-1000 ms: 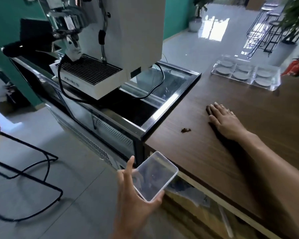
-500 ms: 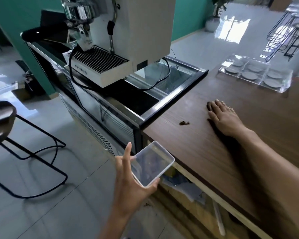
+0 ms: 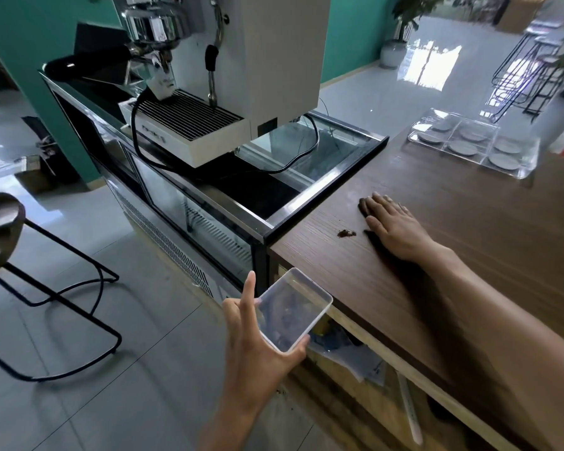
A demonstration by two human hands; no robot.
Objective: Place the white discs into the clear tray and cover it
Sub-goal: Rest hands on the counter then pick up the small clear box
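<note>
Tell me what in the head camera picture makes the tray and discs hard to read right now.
Head view: window glare on the floor washes over the clear tray, so its white discs look grey and low-contrast; wide-angle distortion bends the counter edge; the left hand holds a clear lid that mirrors clutter; the right hand casts a dark shadow.

Two bare forearms, sleeveless as far as visible; left hand (image 3: 258, 340) lower centre, right hand (image 3: 392, 224) right of centre, ringless.
</note>
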